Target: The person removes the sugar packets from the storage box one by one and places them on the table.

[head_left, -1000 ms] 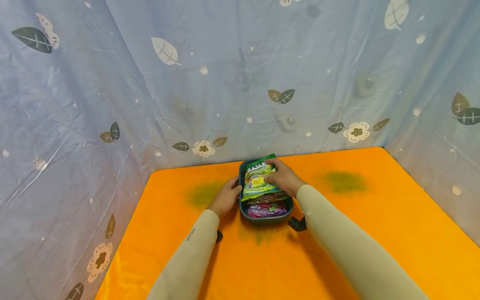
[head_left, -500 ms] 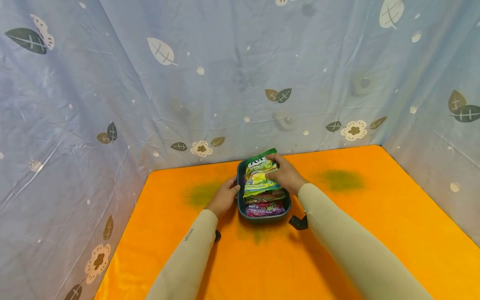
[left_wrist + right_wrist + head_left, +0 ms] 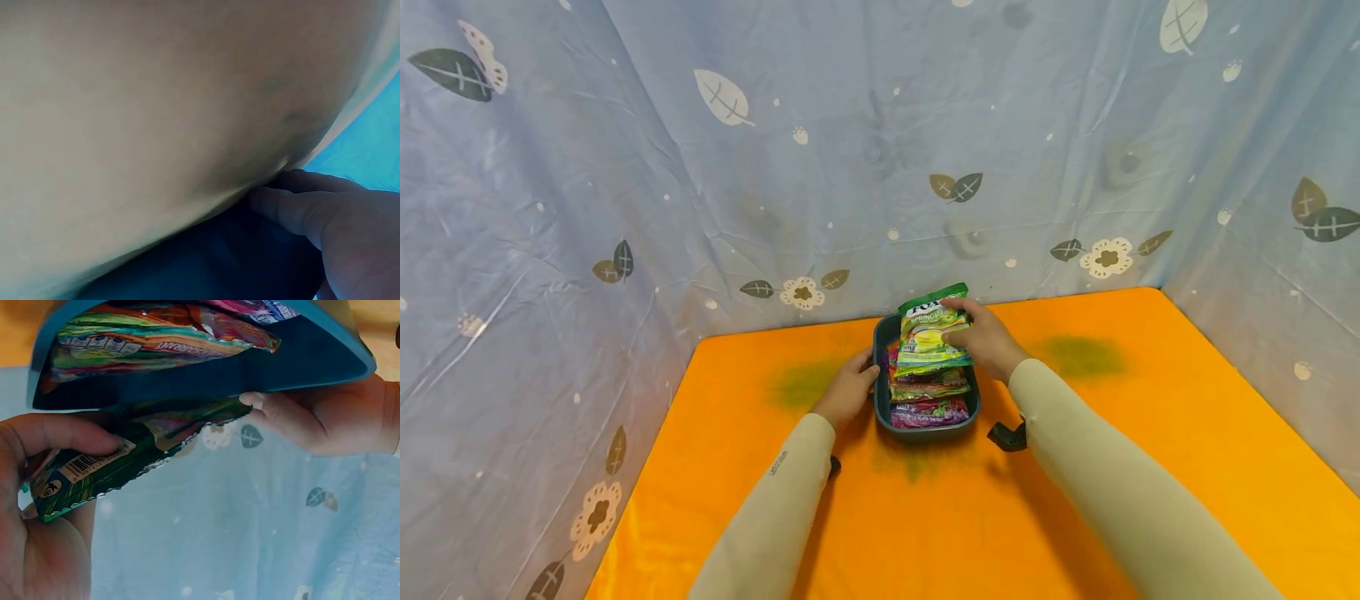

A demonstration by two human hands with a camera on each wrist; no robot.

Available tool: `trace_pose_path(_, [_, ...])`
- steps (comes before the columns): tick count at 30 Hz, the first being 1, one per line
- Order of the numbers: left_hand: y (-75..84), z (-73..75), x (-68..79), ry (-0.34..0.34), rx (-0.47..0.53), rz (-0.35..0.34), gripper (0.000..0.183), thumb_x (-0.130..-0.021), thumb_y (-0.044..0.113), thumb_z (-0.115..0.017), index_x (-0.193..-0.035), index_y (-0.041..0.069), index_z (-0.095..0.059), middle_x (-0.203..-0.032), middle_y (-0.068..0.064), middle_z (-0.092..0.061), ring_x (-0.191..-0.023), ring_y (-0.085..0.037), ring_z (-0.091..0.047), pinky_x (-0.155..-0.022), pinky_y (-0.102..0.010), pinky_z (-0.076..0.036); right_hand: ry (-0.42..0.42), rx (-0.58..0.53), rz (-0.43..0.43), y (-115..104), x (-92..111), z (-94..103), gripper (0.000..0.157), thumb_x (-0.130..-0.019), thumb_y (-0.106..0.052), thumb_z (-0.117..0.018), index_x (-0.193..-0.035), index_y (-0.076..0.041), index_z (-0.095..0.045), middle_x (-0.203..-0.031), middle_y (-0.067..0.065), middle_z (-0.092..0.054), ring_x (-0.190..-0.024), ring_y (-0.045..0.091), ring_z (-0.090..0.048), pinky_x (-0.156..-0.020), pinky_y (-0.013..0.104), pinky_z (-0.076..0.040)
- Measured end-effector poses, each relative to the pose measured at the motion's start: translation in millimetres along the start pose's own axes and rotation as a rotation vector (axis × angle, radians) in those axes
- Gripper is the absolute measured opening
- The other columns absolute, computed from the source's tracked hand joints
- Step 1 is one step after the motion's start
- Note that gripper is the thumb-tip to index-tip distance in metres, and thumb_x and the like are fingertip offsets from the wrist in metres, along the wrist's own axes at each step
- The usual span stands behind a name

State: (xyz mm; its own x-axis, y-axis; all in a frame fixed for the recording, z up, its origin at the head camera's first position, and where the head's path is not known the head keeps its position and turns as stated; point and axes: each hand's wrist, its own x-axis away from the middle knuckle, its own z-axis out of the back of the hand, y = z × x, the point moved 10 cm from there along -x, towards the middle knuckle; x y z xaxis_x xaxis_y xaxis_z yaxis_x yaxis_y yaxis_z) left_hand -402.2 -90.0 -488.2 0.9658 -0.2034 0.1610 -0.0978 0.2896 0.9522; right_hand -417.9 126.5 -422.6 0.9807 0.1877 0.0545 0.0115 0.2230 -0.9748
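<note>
A dark blue rounded box [image 3: 927, 435] stands on the orange cloth near its back edge, with several glossy candy packets lying inside. Among them are a red-brown packet [image 3: 936, 383] and a purple one [image 3: 928, 414]. My right hand [image 3: 991, 340] pinches a green-topped candy packet [image 3: 925, 337] by its right side, tilted above the far part of the box. In the right wrist view the back of this green packet [image 3: 94, 472] shows its barcode. My left hand [image 3: 847, 392] grips the left wall of the box at the rim; the left wrist view shows its fingers only dimly.
The orange cloth [image 3: 895, 533] covers the table. Pale blue patterned curtains [image 3: 850, 167] hang close behind it and at both sides. Black strap-like pieces, one [image 3: 1007, 437] by the right wrist and another [image 3: 835, 467] by the left, stick out from the forearms.
My right hand has raised the green packet up and slightly right, uncovering more of the red-brown packet. The left hand stays at the box's left wall.
</note>
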Motion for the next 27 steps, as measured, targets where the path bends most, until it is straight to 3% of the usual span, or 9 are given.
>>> trace_pose_path(2, [-0.1,-0.5,-0.6,-0.005,0.000,0.001,0.050,-0.103,0.023,-0.043,-0.151,0.016,-0.032,-0.146,-0.004,-0.041,-0.125,-0.020,-0.045,-0.103,-0.043,-0.037,0.002,-0.009,0.005,-1.3,0.9,2.2,0.060,-0.093,-0.007,-0.062,-0.146,-0.025,-0.040,-0.153,0.007,-0.020,-0.105,0.033,-0.046,-0.083,0.040,-0.045])
trace_pose_path(10, [-2.0,-0.3,-0.6,-0.007,-0.001,0.020,0.050,-0.103,0.026,-0.043,-0.151,0.017,-0.031,-0.146,-0.006,-0.042,-0.125,-0.023,-0.045,-0.105,-0.045,-0.034,0.002,-0.042,0.057,-7.4,1.7,18.9,0.060,-0.093,-0.004,-0.061,-0.146,-0.023,-0.039,-0.155,0.004,-0.019,-0.129,0.029,-0.031,-0.085,0.040,-0.046])
trace_pose_path(15, [-2.9,1.3,-0.9,0.006,-0.037,0.034,0.052,-0.102,0.032,-0.045,-0.151,0.019,-0.032,-0.147,-0.004,-0.040,-0.131,-0.021,-0.038,-0.108,-0.045,-0.029,0.025,-0.058,0.079,-8.0,3.4,38.8,0.060,-0.093,-0.005,-0.062,-0.145,-0.022,-0.040,-0.152,0.006,-0.022,-0.122,0.030,-0.036,-0.085,0.039,-0.046])
trace_pose_path(22, [-2.4,-0.6,-2.3,-0.005,-0.034,0.035,0.052,-0.103,0.029,-0.044,-0.152,0.018,-0.030,-0.148,-0.006,-0.040,-0.128,-0.021,-0.042,-0.105,-0.043,-0.035,0.052,-0.003,0.060,6.9,8.6,68.5,0.062,-0.093,-0.008,-0.063,-0.148,-0.023,-0.037,-0.153,0.009,-0.021,-0.114,0.030,-0.041,-0.079,0.032,-0.047])
trace_pose_path(27, [-3.1,0.4,-2.1,0.004,-0.037,0.055,0.051,-0.103,0.027,-0.043,-0.152,0.019,-0.030,-0.148,-0.005,-0.039,-0.128,-0.021,-0.041,-0.106,-0.043,-0.033,0.073,0.021,0.040,17.3,10.8,88.4,0.062,-0.092,-0.011,-0.064,-0.147,-0.026,-0.038,-0.153,0.008,-0.022,-0.115,0.029,-0.041,-0.081,0.032,-0.046])
